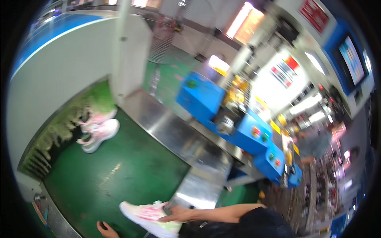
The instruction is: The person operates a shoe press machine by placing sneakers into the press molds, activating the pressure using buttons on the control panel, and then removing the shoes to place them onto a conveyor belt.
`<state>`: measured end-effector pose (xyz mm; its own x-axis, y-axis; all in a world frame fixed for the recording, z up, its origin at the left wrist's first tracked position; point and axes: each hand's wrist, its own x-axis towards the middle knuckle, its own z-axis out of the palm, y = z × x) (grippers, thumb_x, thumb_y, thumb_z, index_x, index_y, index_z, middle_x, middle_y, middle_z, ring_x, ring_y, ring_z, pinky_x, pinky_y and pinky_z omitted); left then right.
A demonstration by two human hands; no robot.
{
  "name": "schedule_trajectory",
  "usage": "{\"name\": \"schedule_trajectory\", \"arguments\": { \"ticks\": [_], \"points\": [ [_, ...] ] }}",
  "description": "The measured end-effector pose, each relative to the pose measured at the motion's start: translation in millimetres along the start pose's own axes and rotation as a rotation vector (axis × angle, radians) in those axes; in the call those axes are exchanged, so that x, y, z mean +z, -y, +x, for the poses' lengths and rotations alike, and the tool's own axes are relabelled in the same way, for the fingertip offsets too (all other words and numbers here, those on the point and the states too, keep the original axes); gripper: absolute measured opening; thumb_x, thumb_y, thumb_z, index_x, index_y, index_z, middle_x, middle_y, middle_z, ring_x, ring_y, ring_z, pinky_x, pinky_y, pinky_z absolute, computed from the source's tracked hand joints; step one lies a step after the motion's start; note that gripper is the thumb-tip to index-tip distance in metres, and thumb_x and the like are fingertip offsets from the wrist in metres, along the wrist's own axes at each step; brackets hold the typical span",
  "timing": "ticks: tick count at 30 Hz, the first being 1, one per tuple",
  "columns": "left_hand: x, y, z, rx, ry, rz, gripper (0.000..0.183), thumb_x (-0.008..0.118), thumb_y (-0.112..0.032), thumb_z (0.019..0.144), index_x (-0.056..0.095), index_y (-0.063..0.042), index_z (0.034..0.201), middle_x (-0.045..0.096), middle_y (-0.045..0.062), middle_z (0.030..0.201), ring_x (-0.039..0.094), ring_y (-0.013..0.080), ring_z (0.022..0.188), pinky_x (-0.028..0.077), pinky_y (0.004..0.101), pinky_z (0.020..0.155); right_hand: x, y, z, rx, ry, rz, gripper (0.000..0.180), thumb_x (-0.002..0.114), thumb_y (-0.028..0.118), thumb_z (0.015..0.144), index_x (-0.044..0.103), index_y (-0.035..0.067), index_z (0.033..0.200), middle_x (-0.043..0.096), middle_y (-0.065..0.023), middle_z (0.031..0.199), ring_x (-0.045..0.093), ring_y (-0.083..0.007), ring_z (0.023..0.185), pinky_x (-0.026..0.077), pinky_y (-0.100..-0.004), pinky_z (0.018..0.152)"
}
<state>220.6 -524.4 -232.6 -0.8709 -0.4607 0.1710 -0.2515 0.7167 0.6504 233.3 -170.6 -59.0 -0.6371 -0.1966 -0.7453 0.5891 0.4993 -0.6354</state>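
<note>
A white sneaker (148,217) with pink and pale green parts is in my right hand (177,214), gripped near its ankle opening, toe to the left. It is over the near side of a green conveyor belt (131,166). My left hand (107,231) shows only partly at the bottom edge, fingers apart, over the belt with nothing seen in it. Two more pink and white sneakers, a near one (102,134) and one behind it (96,117), lie on the belt by the machine's opening.
A fringed curtain (59,131) hangs in the opening of a grey machine housing (62,62). Steel ledges (166,128) border the belt. Beyond stands a blue and white machine with push-buttons (256,132) and a screen (352,59). A blurred person (315,145) is at the right.
</note>
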Motion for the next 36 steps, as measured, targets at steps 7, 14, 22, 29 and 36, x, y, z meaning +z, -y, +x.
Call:
{"name": "schedule_trajectory", "arguments": {
  "ticks": [7,14,22,29,36],
  "points": [
    [-5.9,-246.9,-93.0,-0.118,1.009,-1.209,0.071,0.045,-0.041,0.095,0.012,-0.006,0.147,0.037,0.016,0.144,0.033,0.0296,0.133,0.027,0.0468,0.107,-68.4,-62.8,-153.4,-0.173,-0.565,0.077,0.069,0.074,0.059,0.067,0.064,-0.003,0.096,0.065,-0.0218,0.085,0.064,-0.0308,0.079,0.048,-0.0370,0.074],
    [-3.6,-434.5,-179.5,-0.085,1.435,-1.362,0.051,0.048,-0.032,0.094,0.036,-0.002,0.133,0.049,0.017,0.127,0.048,0.0300,0.116,0.040,0.0448,0.096,-89.7,-97.9,-247.8,-0.514,-0.498,0.171,0.040,0.078,0.028,0.066,0.061,0.003,0.092,0.064,-0.0165,0.100,0.063,-0.0294,0.083,0.050,-0.0412,0.067],
    [29.4,-520.4,-401.6,-0.178,1.588,-0.864,0.035,0.048,-0.021,0.091,0.052,0.003,0.117,0.056,0.016,0.113,0.056,0.0288,0.104,0.046,0.0405,0.090,-138.2,-325.6,-375.3,-0.660,-0.863,0.693,0.052,0.072,0.021,0.081,0.051,0.002,0.125,0.057,-0.0076,0.116,0.052,-0.0170,0.106,0.040,-0.0323,0.095],
    [85.7,-695.3,-544.6,0.367,1.781,-0.892,0.070,0.065,-0.008,0.085,0.022,0.004,0.139,0.030,0.023,0.145,0.029,0.0301,0.136,0.027,0.0398,0.111,-152.2,-462.0,-518.3,-0.560,-1.353,1.355,0.071,0.065,0.004,0.080,0.026,0.008,0.140,0.047,-0.0086,0.123,0.051,-0.0197,0.110,0.044,-0.0317,0.092],
    [287.8,-849.1,-683.5,0.786,1.245,-0.241,0.072,0.069,-0.035,0.076,0.034,0.008,0.122,0.054,0.031,0.112,0.056,0.0427,0.103,0.046,0.0435,0.090,-122.5,-520.5,-574.1,-0.555,-1.465,1.344,0.070,0.068,0.016,0.070,0.035,0.002,0.130,0.050,-0.0146,0.124,0.053,-0.0274,0.108,0.042,-0.0397,0.087]
  ]
}}
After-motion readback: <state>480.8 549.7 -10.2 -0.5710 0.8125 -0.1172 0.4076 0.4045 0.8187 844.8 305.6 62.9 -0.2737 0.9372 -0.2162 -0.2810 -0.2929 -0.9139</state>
